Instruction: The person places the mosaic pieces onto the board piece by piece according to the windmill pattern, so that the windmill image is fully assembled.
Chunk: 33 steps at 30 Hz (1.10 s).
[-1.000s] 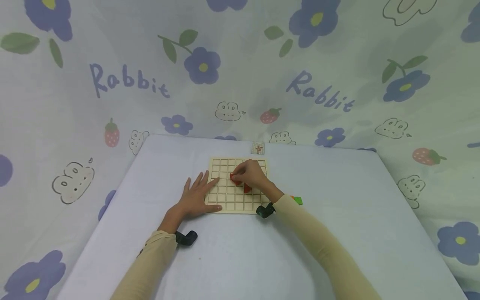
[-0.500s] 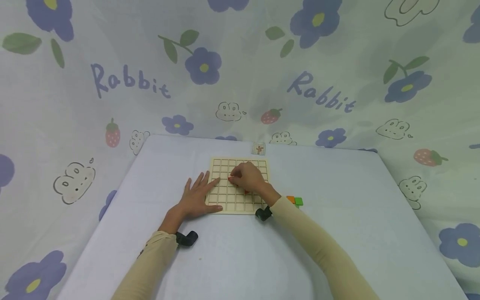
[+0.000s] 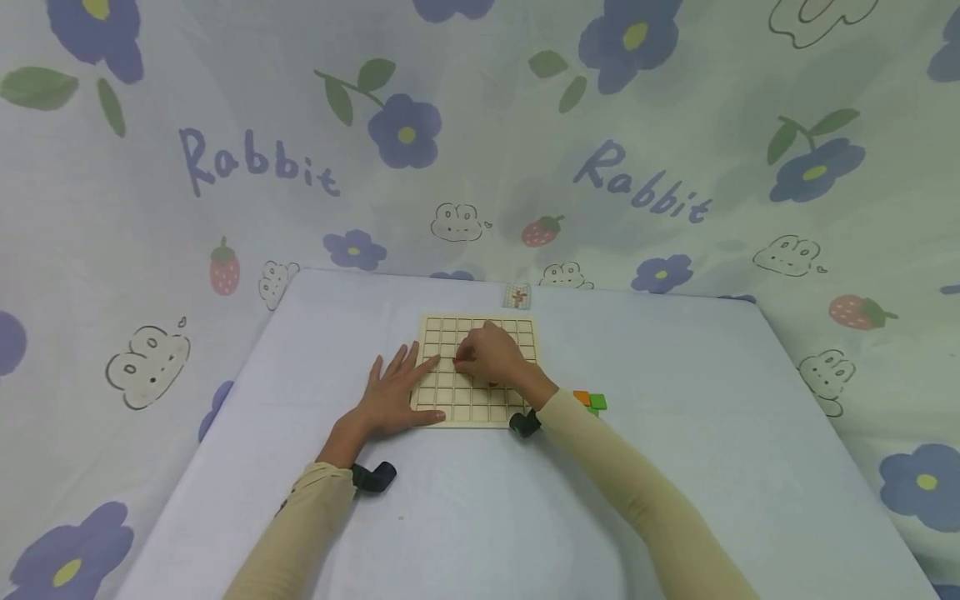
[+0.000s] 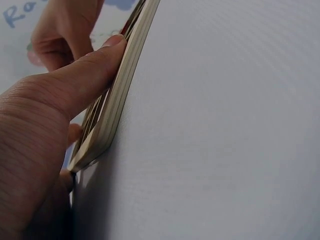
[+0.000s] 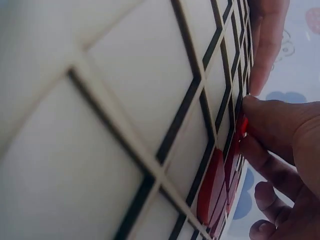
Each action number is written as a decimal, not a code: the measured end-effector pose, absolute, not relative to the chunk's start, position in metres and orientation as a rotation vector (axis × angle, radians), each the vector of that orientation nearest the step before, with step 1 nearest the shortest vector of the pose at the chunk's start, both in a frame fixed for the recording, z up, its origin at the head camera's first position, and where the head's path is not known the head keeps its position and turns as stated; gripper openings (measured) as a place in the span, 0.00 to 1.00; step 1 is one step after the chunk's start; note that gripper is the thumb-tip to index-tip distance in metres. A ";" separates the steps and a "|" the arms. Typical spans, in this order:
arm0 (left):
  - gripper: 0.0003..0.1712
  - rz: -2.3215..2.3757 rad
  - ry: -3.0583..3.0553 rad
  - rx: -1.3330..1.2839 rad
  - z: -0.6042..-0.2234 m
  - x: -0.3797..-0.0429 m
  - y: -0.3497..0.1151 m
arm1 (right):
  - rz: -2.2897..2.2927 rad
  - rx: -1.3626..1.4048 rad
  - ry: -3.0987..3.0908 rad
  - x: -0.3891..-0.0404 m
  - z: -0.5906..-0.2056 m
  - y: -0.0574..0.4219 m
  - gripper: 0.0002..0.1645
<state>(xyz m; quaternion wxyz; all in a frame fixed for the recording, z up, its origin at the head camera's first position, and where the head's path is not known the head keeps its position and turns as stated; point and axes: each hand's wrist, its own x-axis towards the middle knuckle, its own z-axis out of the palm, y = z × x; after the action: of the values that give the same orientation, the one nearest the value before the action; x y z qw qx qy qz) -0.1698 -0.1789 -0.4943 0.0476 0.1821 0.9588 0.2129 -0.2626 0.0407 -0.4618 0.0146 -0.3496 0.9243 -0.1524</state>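
Observation:
A pale wooden grid board (image 3: 465, 413) lies on the white table. My left hand (image 3: 390, 402) is spread over its left edge, and in the left wrist view the thumb (image 4: 92, 70) rests along the rim. Over the middle of the grid, my right hand (image 3: 491, 354) pinches a small red piece (image 5: 244, 124) between thumb and fingertip, low at the board's surface. Other red pieces (image 5: 212, 187) sit in cells close by in the right wrist view. From the head view most of the red is hidden under the right hand.
To the right of the board lie an orange tile (image 3: 582, 398) and green tiles (image 3: 597, 402), partly behind the right forearm. A small patterned square (image 3: 517, 296) is at the table's back edge. A printed curtain (image 3: 480, 150) hangs behind.
The right hand has shifted slightly left with the red piece and come lower on the board. More of the orange and green tiles shows beside the sleeve. The left hand stays put.

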 end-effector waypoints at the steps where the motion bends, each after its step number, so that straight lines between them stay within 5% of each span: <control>1: 0.59 0.644 2.923 0.553 -0.494 -0.170 -0.179 | -0.457 -1.101 2.885 -0.262 -0.462 0.041 0.09; 33: 0.60 0.620 2.916 0.521 -0.493 -0.171 -0.177 | -0.552 -1.071 2.909 -0.261 -0.463 0.078 0.10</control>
<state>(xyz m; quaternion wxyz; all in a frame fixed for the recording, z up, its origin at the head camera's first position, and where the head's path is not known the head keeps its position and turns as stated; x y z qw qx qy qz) -0.1713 -0.1769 -0.4927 0.0576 0.1717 0.9620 0.2044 -0.2607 0.0776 -0.4635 -0.0033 -0.3400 0.9239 -0.1755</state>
